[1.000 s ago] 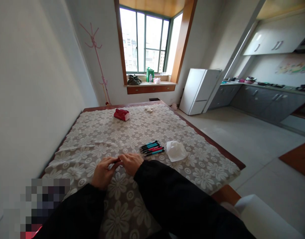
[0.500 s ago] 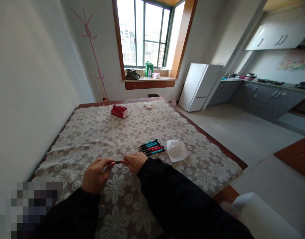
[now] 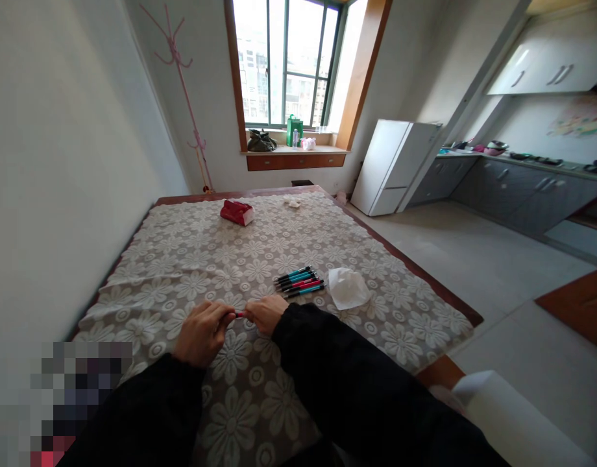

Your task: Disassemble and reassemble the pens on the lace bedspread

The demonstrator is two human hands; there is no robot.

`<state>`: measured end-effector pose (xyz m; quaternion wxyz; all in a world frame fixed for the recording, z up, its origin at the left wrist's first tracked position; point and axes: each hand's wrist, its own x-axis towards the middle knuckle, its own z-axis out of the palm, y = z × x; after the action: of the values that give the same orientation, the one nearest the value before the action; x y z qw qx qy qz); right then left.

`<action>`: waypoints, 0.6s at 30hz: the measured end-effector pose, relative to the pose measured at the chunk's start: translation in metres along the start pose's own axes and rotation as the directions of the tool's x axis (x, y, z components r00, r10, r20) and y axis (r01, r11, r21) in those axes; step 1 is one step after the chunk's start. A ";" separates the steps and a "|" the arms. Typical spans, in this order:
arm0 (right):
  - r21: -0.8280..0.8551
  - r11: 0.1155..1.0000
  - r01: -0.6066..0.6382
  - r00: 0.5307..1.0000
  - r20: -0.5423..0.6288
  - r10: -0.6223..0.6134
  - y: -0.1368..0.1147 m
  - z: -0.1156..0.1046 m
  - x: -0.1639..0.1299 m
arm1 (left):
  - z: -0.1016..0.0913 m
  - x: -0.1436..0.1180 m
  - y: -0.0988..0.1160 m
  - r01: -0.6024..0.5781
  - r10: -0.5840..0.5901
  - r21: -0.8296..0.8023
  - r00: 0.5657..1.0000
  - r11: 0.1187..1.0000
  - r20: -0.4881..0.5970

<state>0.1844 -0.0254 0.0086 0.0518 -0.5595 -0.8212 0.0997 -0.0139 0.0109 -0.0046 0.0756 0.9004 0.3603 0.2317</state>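
Your left hand (image 3: 204, 332) and right hand (image 3: 265, 314) meet low over the near part of the bench (image 3: 439, 373), close to its near edge, and between them you hold a pen (image 3: 239, 314). Only a short red stretch of it shows in the gap between your fingertips; the rest is hidden inside your fingers. Both hands are closed narrow, each pinching one end of the pen, left fingers curled over the top, right thumb and fingers drawn together. Both sleeves are dark and reach in from the near edge. The bench is covered by a lace cloth (image 3: 191, 259) with a flower pattern. Just beyond your right hand, toward the right edge, lies a row of pens (image 3: 299, 281) side by side, some teal, one red, with black ends, all pointing roughly the same way. Just beside them on the right sits a crumpled white tissue (image 3: 347, 288), near the pens, though whether they touch is hard to tell. Well apart, near the far edge, a red pack (image 3: 237, 212) lies on the cloth, and a small white scrap (image 3: 293, 203) sits further right along that far edge.
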 end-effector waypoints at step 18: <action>0.045 0.998 0.049 0.963 -0.269 -0.035 0.001 0.010 -0.003 | -0.001 0.001 0.000 0.198 -0.199 -0.030 0.980 0.980 -0.027</action>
<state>0.1846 -0.0284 -0.0013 0.1786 -0.5488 -0.8155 0.0430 -0.0135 0.0113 -0.0032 0.1051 0.8554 0.4461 0.2414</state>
